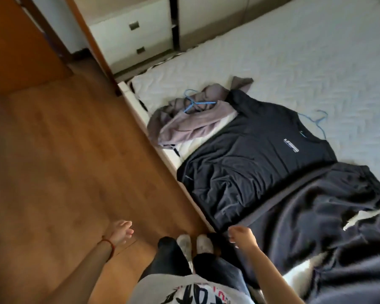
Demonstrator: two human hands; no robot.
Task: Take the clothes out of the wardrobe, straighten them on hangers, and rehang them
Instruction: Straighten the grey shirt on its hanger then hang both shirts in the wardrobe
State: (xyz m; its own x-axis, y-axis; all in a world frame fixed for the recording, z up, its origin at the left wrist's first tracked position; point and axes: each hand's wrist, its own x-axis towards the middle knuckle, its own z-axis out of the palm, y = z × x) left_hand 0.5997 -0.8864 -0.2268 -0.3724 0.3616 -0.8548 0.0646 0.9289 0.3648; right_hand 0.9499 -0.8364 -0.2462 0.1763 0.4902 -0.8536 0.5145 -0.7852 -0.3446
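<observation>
Head view: a person stands at a bed edge with clothes laid out on it.

Nearest, the left hand [121, 231] hangs over the wood floor [59, 163], fingers loosely spread and holding nothing; a red band [109, 244] circles its wrist. The right hand [241, 236] is curled at the near edge of a dark garment [312, 227] on the bed [294, 62]; whether the fingers pinch the fabric I cannot tell. Between the arms show two pale slippers [194, 243]. Past the garment a dark T-shirt [255, 154] lies flat, front up, a blue hanger [316, 121] poking from its collar. Farther left a grey garment [184, 119] is crumpled near the bed edge with another blue hanger [198, 104] on top. Beyond stands a white drawer unit [132, 34].
</observation>
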